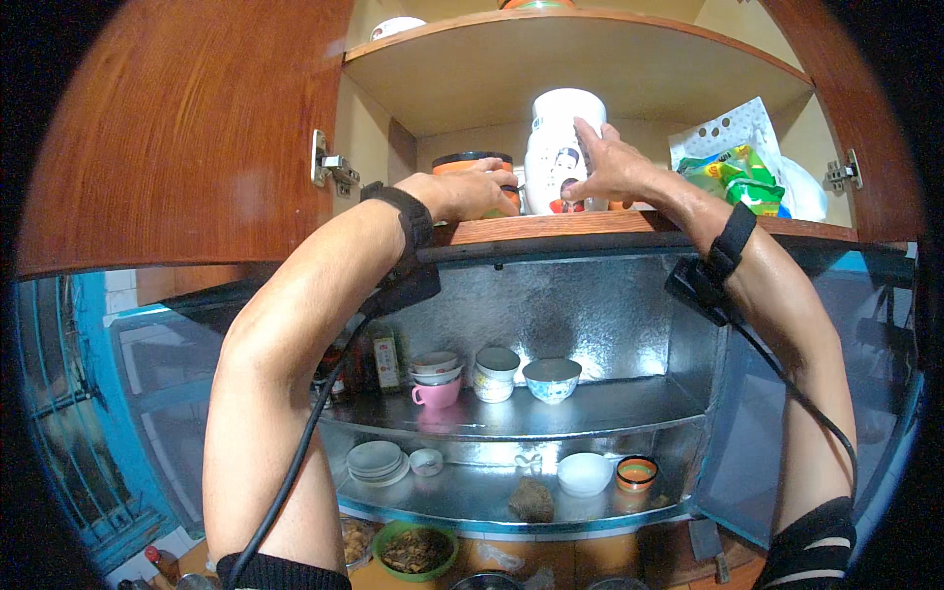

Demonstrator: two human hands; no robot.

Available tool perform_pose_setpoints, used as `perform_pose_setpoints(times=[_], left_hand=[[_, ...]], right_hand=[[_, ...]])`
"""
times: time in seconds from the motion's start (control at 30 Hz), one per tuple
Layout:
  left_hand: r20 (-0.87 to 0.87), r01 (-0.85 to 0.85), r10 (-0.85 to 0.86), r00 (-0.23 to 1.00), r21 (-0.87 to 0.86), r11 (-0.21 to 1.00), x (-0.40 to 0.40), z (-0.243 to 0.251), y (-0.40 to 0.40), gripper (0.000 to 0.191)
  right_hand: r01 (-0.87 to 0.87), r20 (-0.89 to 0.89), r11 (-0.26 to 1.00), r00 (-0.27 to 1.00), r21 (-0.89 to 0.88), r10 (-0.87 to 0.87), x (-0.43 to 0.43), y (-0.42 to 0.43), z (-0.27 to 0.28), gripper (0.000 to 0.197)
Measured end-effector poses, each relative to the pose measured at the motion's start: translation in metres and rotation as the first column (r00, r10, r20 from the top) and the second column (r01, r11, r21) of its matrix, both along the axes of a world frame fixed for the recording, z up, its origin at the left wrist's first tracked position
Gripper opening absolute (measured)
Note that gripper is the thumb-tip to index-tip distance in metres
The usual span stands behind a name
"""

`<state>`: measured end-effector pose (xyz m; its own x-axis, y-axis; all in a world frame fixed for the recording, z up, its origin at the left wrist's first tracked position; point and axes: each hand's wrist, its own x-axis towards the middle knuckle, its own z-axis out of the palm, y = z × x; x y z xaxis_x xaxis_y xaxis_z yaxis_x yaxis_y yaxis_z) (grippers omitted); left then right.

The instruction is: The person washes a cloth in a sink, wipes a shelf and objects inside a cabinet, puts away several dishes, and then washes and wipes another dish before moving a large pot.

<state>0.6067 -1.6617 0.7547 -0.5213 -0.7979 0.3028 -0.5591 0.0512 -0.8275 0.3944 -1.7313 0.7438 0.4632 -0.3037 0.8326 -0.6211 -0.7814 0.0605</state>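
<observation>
My left hand (468,193) reaches over the front of an orange container with a black rim (472,158) on the lower cabinet shelf. Its fingers are bent and cover much of the container; whether they grip it is hidden. My right hand (612,164) is on the right side of a tall white plastic jar (549,158) with a printed picture. The thumb and a spread finger lie across the jar's front. The jar stands at the shelf's front edge (546,227), just right of the container. Something orange shows partly behind my right hand.
Green snack packets (748,181) and a white bag (804,188) sit at the shelf's right. Wooden doors (177,133) stand open on both sides. Below, a foil-lined cupboard holds a pink cup (436,394), bowls (553,380), plates (375,461) and a brown scrubber (531,500).
</observation>
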Motion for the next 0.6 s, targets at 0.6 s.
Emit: perform_pose_setpoints(times=[0.6], left_hand=[[-0.162,0.091,-0.105,0.981,-0.093,0.991,0.006,-0.014,0.026,0.033]], right_hand=[[-0.185,0.048,0.869,0.982,0.459,0.184,-0.025,0.000,-0.004,0.100]])
